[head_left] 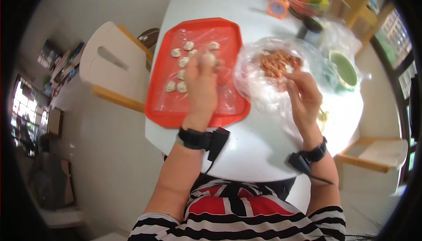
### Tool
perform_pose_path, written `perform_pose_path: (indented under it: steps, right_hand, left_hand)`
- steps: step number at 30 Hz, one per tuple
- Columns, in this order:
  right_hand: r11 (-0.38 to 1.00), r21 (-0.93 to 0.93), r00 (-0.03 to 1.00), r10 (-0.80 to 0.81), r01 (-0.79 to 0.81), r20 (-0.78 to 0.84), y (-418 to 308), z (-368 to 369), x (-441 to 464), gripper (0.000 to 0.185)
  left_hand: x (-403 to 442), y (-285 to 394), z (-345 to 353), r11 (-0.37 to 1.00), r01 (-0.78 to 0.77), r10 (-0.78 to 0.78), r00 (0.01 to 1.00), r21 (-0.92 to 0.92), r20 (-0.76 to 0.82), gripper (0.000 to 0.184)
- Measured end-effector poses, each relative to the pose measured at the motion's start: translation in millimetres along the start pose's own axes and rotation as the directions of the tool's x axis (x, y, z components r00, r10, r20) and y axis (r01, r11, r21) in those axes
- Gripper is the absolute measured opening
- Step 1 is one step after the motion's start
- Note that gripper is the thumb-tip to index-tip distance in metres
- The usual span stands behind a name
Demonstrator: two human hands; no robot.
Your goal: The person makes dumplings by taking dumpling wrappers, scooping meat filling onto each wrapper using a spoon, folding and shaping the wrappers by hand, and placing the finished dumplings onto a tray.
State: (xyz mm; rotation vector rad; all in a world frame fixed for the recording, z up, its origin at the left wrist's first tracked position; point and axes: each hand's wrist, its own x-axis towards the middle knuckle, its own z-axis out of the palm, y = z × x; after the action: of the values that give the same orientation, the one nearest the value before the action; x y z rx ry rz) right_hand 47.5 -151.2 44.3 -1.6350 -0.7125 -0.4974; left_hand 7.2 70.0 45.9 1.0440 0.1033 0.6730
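Observation:
My left hand (202, 85) is over the red tray (157, 96), its fingers blurred around a white dumpling (208, 59). Several small white dumplings (181, 86) lie on clear plastic film on the tray, mostly left of the hand. My right hand (304, 92) is at the near right edge of a plastic-covered bowl of minced meat (274, 63), fingers bent and thumb close to the index finger. Whatever may be between those fingertips is too small to make out.
A green bowl (343, 70) and crumpled plastic bags stand right of the meat. Farther back are an orange clock (278, 7), a dark-capped jar (311, 30) and a fruit bowl (307, 7). Chairs flank the white table (259, 146) at left (115, 61) and right (381, 153).

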Motion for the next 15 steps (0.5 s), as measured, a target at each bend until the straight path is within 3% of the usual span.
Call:
perform_pose_path:
  steps: [5,10,12,15]
  right_hand:
    - [0.997,0.054,0.991,-0.055,0.062,-0.124,-19,-25,11,0.013]
    - [0.997,0.074,0.948,0.02,0.004,-0.319,-31,-64,23,0.015]
    - [0.999,-0.042,0.956,0.003,-0.016,-0.292,-35,-81,27,0.015]
    - [0.989,-0.133,0.958,0.026,-0.066,-0.285,-39,-99,29,0.012]
  left_hand:
    - [8,7,-22,0.99,-0.039,0.049,0.996,0.135,-0.071,0.03]
    - [17,-1,-39,0.982,0.002,0.017,0.995,0.189,-0.099,0.029]
    - [15,1,-39,0.91,0.017,0.032,0.993,0.414,-0.11,0.027]
    - [26,-11,-59,0.818,-0.008,0.069,0.994,0.575,-0.085,0.026]
